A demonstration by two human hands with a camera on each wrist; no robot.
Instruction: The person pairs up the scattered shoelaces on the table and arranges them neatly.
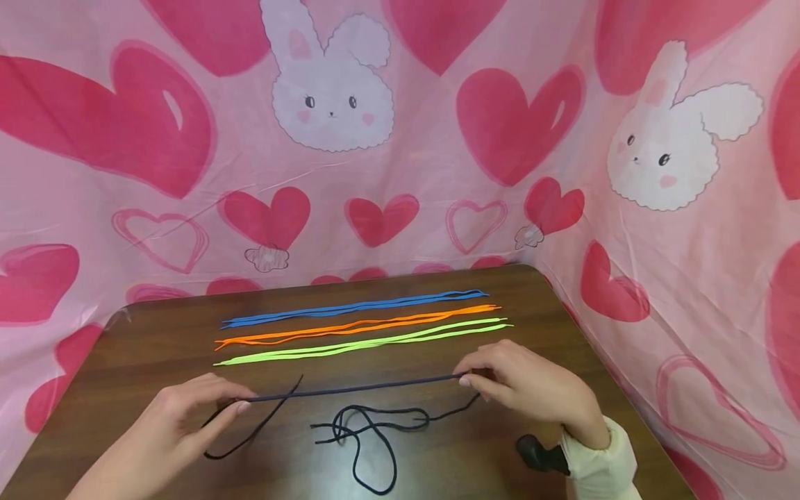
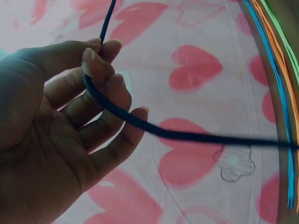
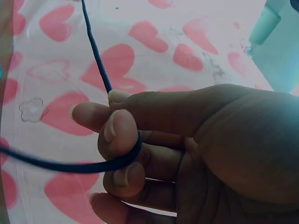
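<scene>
A dark shoelace (image 1: 375, 386) is stretched nearly straight between two hands just above the table. My left hand (image 1: 181, 423) pinches it between thumb and fingers, and its tail curves down and crosses under the stretched part. With thumb and fingertips my right hand (image 1: 531, 385) pinches the other side; in the right wrist view the lace (image 3: 74, 166) loops around a finger. From the right hand a dark tail runs down toward a second dark shoelace (image 1: 376, 434), which lies loosely looped on the table. Whether they touch I cannot tell.
Beyond the hands, paired laces lie in rows on the brown table (image 1: 156, 340): green laces (image 1: 362, 344) nearest, then orange laces (image 1: 356, 325), then blue laces (image 1: 356, 307). A pink heart-patterned cloth (image 1: 431, 153) hangs behind and to the right. A black strap piece (image 1: 540, 455) sits by the right sleeve.
</scene>
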